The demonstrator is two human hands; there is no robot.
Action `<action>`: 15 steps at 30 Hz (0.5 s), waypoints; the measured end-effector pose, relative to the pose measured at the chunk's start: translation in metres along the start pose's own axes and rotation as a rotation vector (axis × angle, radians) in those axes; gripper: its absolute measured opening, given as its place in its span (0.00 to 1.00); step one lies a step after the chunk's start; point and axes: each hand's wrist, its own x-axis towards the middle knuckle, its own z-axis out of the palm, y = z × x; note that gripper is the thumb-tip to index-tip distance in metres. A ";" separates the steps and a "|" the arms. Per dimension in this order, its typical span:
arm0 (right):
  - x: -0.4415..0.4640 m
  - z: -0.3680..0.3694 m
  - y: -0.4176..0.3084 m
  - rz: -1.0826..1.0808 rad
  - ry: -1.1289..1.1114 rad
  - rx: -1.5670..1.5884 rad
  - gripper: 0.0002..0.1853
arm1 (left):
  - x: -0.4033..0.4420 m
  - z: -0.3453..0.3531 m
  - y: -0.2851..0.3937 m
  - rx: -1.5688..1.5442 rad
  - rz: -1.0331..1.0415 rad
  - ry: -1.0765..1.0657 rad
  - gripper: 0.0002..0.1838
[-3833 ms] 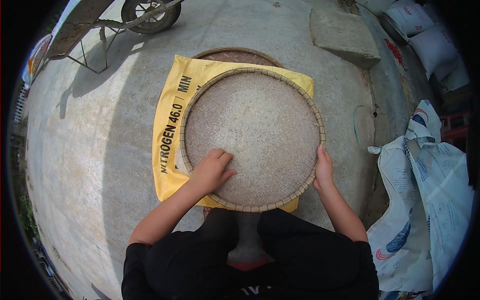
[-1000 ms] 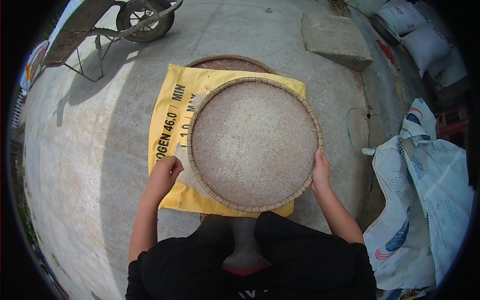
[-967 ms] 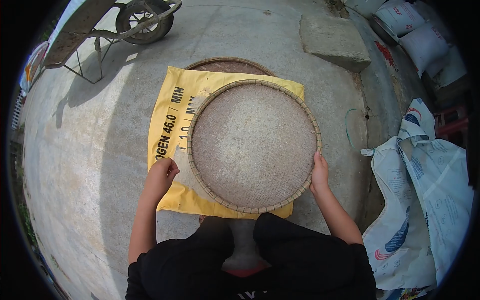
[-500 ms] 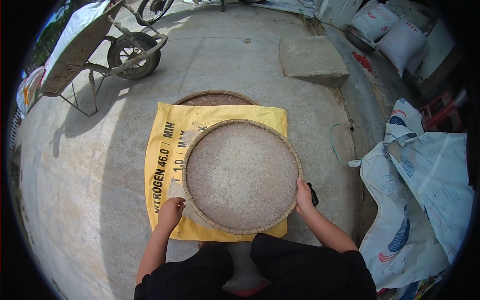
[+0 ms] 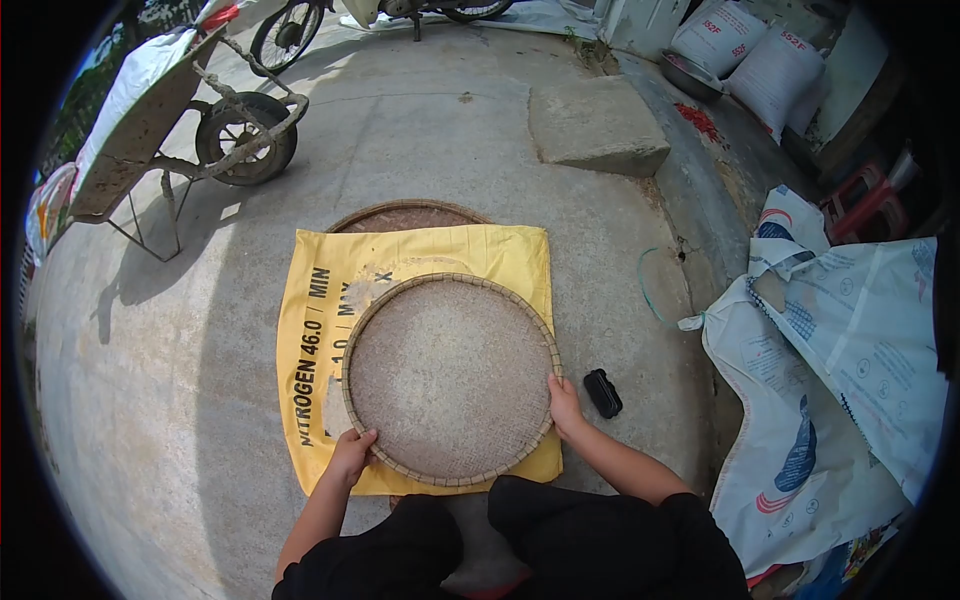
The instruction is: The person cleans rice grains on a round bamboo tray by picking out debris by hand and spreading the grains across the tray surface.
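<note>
A round woven winnowing basket (image 5: 455,375) with a bound rim is held over a yellow sack (image 5: 515,255) printed with black letters. Pale grains, thickest near the centre, are spread across its weave. At the lower left, my left hand (image 5: 352,454) grips the rim, thumb on top. My right hand (image 5: 565,405) is closed on the rim at the right side, its other fingers hidden underneath. Beyond the yellow sack shows the edge of a second round basket (image 5: 410,214), mostly covered by the sack.
A black case (image 5: 602,393) lies on the concrete to the right. White printed sacks (image 5: 790,400) are heaped at far right. A wheelbarrow (image 5: 150,130) stands at upper left, a motorbike (image 5: 400,10) behind it. Near a concrete block (image 5: 600,125), full white sacks (image 5: 775,75) lean together.
My left hand, free beside the basket before, now holds its rim. The basket has come nearer to me over the yellow sack, and the black case shows fully. The view has shifted slightly.
</note>
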 end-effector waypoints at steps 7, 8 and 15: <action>0.005 -0.003 0.012 0.035 -0.038 -0.034 0.21 | 0.010 -0.004 -0.012 0.216 0.013 0.091 0.15; 0.004 -0.004 0.015 0.044 -0.038 -0.045 0.22 | 0.016 -0.008 -0.017 0.419 0.078 0.158 0.15; -0.013 -0.006 0.000 0.297 -0.023 -0.133 0.18 | -0.007 -0.011 -0.015 0.412 0.203 0.208 0.17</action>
